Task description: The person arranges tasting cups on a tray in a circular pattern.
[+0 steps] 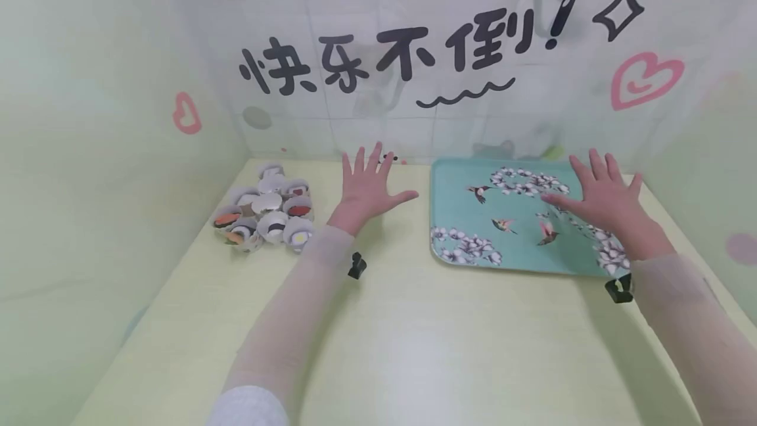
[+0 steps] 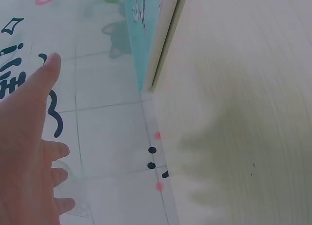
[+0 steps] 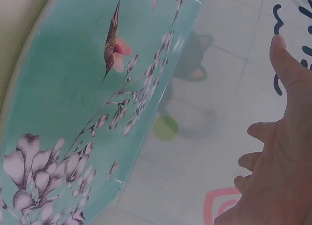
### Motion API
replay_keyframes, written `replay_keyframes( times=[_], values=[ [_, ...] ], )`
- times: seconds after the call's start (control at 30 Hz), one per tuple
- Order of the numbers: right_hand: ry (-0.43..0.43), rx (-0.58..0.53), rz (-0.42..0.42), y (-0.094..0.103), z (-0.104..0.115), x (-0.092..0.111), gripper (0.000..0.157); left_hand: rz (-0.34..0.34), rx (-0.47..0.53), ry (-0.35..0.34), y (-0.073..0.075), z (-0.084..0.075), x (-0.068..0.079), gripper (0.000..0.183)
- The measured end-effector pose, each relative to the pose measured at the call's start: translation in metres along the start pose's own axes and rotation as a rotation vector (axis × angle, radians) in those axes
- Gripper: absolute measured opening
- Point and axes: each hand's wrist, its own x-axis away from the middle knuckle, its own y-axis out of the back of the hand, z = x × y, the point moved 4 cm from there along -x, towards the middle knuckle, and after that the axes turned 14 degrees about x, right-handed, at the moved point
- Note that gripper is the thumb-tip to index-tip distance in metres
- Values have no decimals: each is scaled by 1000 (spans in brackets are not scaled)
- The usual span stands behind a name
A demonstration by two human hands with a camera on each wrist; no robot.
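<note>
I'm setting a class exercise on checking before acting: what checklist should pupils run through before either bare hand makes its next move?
1. Bare left hand free, fingers spread: ok, it holds nothing.
2. Bare right hand free, fingers spread: ok, it holds nothing and appears raised above the tray.
3. Turquoise rectangular tray with flower-and-bird print, flat on the pale yellow tabletop: ok.
4. Left hand at the cluster of small, round, mostly white pieces, some topped orange or red: not ok, the hand is apart, to its right.
5. Exact number of pieces: cannot tell, they overlap.
</note>
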Motion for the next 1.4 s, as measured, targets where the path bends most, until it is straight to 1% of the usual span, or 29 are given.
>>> replay_keyframes(
  times=[0.13, 0.3, 0.47, 0.63, 0.7, 0.83, 0.93, 1.0, 1.17, 1.3, 1.4],
  values=[
    [-13, -11, 0, -5, -9, 6, 108, 19, 71, -26, -3, -3, 0, 105],
    [-16, -20, -12, -8, -22, 10, 107, 16, 166, -22, -2, -6, 0, 104],
    [-24, -48, -6, -8, -36, 19, 105, 42, 285, -16, -3, -9, 0, 98],
    [-54, -73, 0, -9, -56, 28, 100, 72, 325, -1, -11, -15, 0, 86],
    [-63, -86, 1, -10, -64, 31, 99, 94, 339, 10, -15, -18, 0, 83],
    [-67, -120, 3, -9, -73, 37, 98, 120, 355, 44, -17, -21, 1, 79],
    [-87, -132, 14, -10, -80, 41, 100, 132, 378, 52, -20, -21, 1, 76],
    [-113, -135, 27, -13, -86, 43, 101, 140, 417, 50, -22, -22, 1, 74],
    [-187, -153, 62, -26, -106, 48, 101, 170, 557, 37, -30, -28, 2, 73],
    [-215, -148, 86, -36, -120, 54, 97, 197, 649, 31, -34, -35, 4, 72],
    [-226, -142, 110, -41, -126, 58, 96, 212, 692, 31, -38, -39, 4, 72]
  ],
)
